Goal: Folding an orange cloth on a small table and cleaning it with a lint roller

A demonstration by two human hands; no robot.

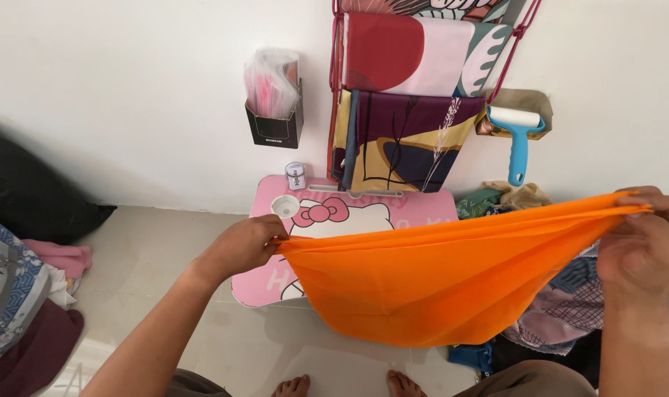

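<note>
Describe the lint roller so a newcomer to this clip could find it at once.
Start at the white wall and the hanging rack of patterned folded fabrics. Just right of the rack hangs the blue-handled lint roller with a white roll. It is the only plastic tool there; everything beside it is cloth.

Both forearms are showing bare from wrist to elbow, with no sleeve, watch, ring or band appearing on the left hand [240,246] or the right hand [643,246]. The feet [349,384] are peeking in bare at the bottom edge (only the toes are showing). Brownish-grey cloth is covering each knee [529,378], probably shorts or trousers, though too little is showing to tell.
</note>
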